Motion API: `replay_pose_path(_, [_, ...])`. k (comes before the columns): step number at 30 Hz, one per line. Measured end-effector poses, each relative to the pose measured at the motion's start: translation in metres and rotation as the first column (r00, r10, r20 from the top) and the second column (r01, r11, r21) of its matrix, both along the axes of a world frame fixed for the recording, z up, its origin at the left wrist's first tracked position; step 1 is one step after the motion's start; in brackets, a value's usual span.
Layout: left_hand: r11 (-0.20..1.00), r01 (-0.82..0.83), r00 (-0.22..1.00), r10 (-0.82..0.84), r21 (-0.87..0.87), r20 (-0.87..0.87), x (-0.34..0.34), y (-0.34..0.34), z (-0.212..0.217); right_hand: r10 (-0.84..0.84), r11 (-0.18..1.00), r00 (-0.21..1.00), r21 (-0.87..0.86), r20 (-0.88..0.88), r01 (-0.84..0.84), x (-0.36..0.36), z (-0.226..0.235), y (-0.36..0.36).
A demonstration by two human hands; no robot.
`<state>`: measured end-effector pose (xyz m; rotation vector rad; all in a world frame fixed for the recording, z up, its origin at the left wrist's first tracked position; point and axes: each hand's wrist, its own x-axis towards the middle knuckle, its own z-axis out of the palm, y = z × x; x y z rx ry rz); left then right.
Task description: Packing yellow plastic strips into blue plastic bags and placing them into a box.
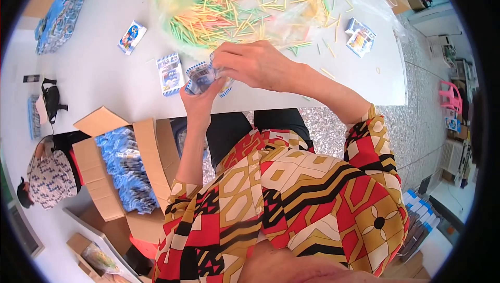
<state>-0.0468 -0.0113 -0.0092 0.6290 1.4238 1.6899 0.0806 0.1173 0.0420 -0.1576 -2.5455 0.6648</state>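
Note:
Near the table's front edge, my left hand [199, 105] grips a small blue-and-white packet [200, 76] with striped ends. Above and to the right of it, my right hand [252, 63] is closed, its fingertips pinching the packet's right side. Part of the packet is hidden behind the right fingers. Just left of my hands lies another blue-and-white packet [170, 74]. Beyond them, a big heap of thin yellow, green and pink sticks [229, 15] is spread over a clear plastic bag [299, 17].
A small blue-and-white box [132, 37] lies farther left, and more packets [360, 37] lie at the right. A bundle of blue packets [61, 20] sits at the far left. Beside me, an open cardboard box [96, 166] holds many blue packets [125, 166]. Another person [52, 173] is at the left.

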Motion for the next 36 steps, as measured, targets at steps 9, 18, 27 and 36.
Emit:
replay_pose_path(9, [0.993,0.099,0.995,-0.100,0.061,0.018,0.005,-0.002,0.001,0.035,0.992,0.999,0.125,-0.041,-0.029,0.009,0.007,0.004])
replay_pose_path(18, [0.993,0.093,0.995,-0.090,0.079,-0.041,0.002,0.000,-0.016,0.051,0.996,0.987,0.066,0.151,-0.061,0.013,0.015,-0.001])
replay_pose_path(27, [0.995,-0.055,0.998,0.056,0.079,-0.012,0.009,0.000,-0.006,-0.655,0.653,0.756,-0.523,-0.026,0.548,0.064,-0.077,0.184])
replay_pose_path(36, [0.992,-0.065,0.998,0.062,0.112,0.034,0.008,-0.001,-0.007,-0.824,0.478,0.321,0.271,0.466,0.835,0.098,-0.107,0.267])
